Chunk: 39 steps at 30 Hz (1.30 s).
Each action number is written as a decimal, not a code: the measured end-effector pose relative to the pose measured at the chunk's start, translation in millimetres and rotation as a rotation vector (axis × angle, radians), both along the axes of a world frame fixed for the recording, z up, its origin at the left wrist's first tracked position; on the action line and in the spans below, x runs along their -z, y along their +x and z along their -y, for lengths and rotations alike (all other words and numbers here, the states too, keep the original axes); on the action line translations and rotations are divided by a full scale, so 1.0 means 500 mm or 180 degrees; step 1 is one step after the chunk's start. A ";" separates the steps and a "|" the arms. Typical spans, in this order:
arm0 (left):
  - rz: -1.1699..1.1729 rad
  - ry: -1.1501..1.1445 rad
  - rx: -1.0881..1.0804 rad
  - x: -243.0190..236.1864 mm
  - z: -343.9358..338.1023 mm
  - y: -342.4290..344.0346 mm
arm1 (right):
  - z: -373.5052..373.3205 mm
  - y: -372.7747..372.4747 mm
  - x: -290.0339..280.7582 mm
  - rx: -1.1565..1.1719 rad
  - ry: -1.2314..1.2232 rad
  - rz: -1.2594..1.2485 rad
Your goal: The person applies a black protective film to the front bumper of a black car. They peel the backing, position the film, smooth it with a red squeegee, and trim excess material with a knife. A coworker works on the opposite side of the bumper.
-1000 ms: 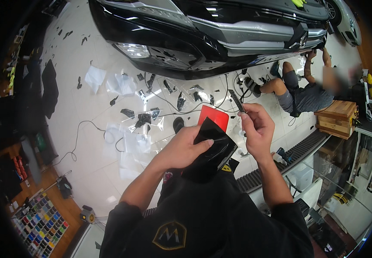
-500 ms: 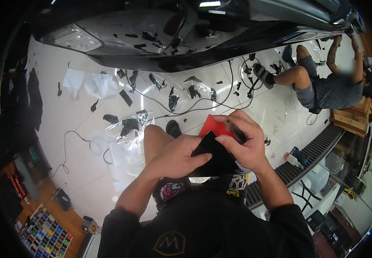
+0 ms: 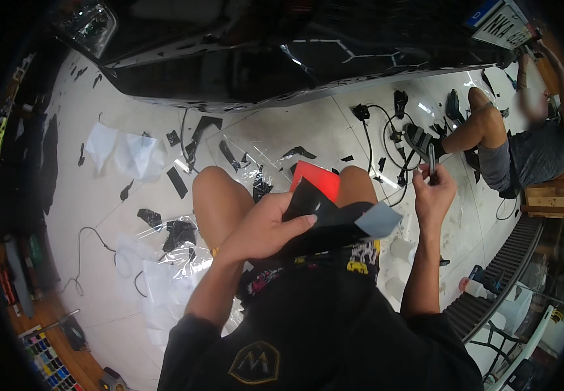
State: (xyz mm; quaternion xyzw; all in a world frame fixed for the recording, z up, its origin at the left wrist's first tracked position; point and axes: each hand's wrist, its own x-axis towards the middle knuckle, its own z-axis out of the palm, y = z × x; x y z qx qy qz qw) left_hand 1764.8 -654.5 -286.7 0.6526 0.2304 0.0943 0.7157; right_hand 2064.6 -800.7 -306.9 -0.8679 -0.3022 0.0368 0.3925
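My left hand pinches a sheet of black film above my lap, thumb on top. The film's right corner curls over and shows a grey underside. Behind the film a flat red piece sticks out; my left fingers underneath are hidden. My right hand is raised to the right, apart from the film. Its fingers are closed on a slim grey metallic tool pointing away from me, shaped like a utility knife.
A glossy black car body spans the far side. Black film scraps, clear plastic and a cable lie on the tiled floor. Another person sits at the far right by a wooden box. A ribbed dark strip runs nearby.
My right hand has left the film and moved right with the slim tool. The film's right corner now curls freely. My left hand keeps its hold, and the view has shifted.
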 end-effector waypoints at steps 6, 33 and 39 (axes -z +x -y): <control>0.0070 -0.0009 -0.0356 -0.073 0.053 -0.010 | 0.031 -0.138 -0.125 -0.1300 0.0800 -0.2003; -0.0086 -0.0465 -0.0741 -0.131 0.033 -0.077 | -0.081 -0.229 -0.165 -0.3084 0.0403 -0.2167; 0.0118 -0.0588 -0.0667 -0.111 0.041 -0.086 | -0.069 -0.234 -0.168 -0.3132 0.0200 -0.2250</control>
